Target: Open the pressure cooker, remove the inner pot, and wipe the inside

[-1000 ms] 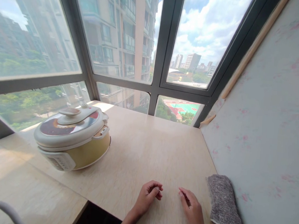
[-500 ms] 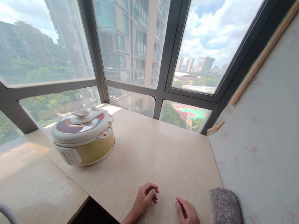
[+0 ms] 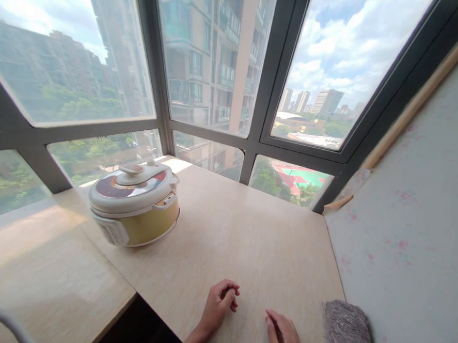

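Note:
My left hand [image 3: 220,303] rests low over the wooden tabletop [image 3: 225,233], its fingers loosely curled in with the thumb against them; nothing shows in it. To its right is my right hand [image 3: 284,334], fingers held together and bent toward the thumb, also with nothing visible in it. A gap separates the two hands. Beyond and left of them stands an electric cooker [image 3: 134,204] with a yellow-green body, white rim and closed lid; neither hand touches it.
A grey fuzzy cloth [image 3: 347,331] lies at the right by the flowered wall [image 3: 409,265]. Dark-framed windows [image 3: 252,111] rise behind the table. A dark opening [image 3: 138,324] cuts into the front edge. A grey curved tube [image 3: 1,315] shows at lower left.
The view has shifted slightly, so the cooker and windows sit a little further right in the picture. Both hands keep nearly the same pose and place.

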Demonstrator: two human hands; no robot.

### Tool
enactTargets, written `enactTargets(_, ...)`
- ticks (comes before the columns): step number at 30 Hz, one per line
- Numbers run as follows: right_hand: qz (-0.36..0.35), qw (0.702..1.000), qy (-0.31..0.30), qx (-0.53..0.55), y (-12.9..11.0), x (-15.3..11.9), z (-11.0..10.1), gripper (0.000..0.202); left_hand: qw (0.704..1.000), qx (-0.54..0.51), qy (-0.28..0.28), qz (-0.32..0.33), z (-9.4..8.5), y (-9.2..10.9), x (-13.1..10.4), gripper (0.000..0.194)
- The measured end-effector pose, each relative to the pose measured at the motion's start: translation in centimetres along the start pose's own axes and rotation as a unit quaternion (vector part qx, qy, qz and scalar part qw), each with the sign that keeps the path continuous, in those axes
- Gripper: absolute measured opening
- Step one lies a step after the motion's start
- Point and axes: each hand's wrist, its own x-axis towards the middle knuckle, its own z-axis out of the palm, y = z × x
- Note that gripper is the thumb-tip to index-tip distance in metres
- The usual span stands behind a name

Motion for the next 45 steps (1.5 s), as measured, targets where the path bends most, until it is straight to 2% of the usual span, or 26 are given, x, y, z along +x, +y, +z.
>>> enactTargets(11, 0.000, 1.000, -0.016, -0.022, 0.4, 0.5, -0.4, 0.061, 1.000, -0.022, 0.000, -0.007, 0.0, -0.3, 0.1, 0.027)
enactTargets(18, 0.078, 0.996, -0.017, -0.028, -0.2, 1.0, -0.1, 0.054, 0.999, -0.041, -0.020, -0.011, -0.6, 0.0, -0.6, 0.025)
enactTargets(23, 0.141, 0.989, -0.036, 0.019, -1.5, 1.3, 1.1, 0.052, 0.997, -0.037, -0.059, -0.026, -2.7, 0.2, -1.4, 0.025)
enactTargets(26, 0.166, 0.984, -0.045, 0.052, -2.8, 1.3, 2.5, 0.051, 0.999, -0.014, -0.049, -0.016, -5.4, 0.9, -1.2, 0.027)
enactTargets(28, 0.168, 0.982, -0.061, 0.068, -4.0, 1.4, 3.7, 0.051, 1.000, 0.008, -0.002, 0.009, -7.8, 2.1, -0.8, 0.029)
enactTargets(31, 0.163, 0.974, -0.113, 0.111, -6.3, 1.8, 6.1, 0.053, 0.993, 0.027, 0.097, 0.069, -11.8, 5.2, 0.0, 0.031)
enactTargets(34, 0.149, 0.962, -0.172, 0.154, -9.5, 2.9, 8.6, 0.057, 0.969, 0.041, 0.183, 0.161, -16.0, 9.4, 0.3, 0.028)
enactTargets(38, 0.105, 0.943, -0.241, 0.206, -15.0, 5.9, 12.0, 0.059, 0.903, 0.055, 0.307, 0.297, -21.6, 15.5, 0.7, 0.021)
enactTargets(40, 0.088, 0.930, -0.263, 0.240, -18.3, 7.8, 13.6, 0.059, 0.851, 0.055, 0.395, 0.342, -24.7, 18.4, 1.5, 0.018)
enactTargets(43, 0.074, 0.908, -0.288, 0.297, -23.3, 10.8, 16.0, 0.059, 0.790, 0.049, 0.497, 0.356, -30.1, 22.4, 3.9, 0.015)
enactTargets(45, 0.067, 0.893, -0.306, 0.323, -26.3, 12.6, 17.4, 0.058, 0.755, 0.011, 0.570, 0.324, -33.9, 24.7, 6.0, 0.016)
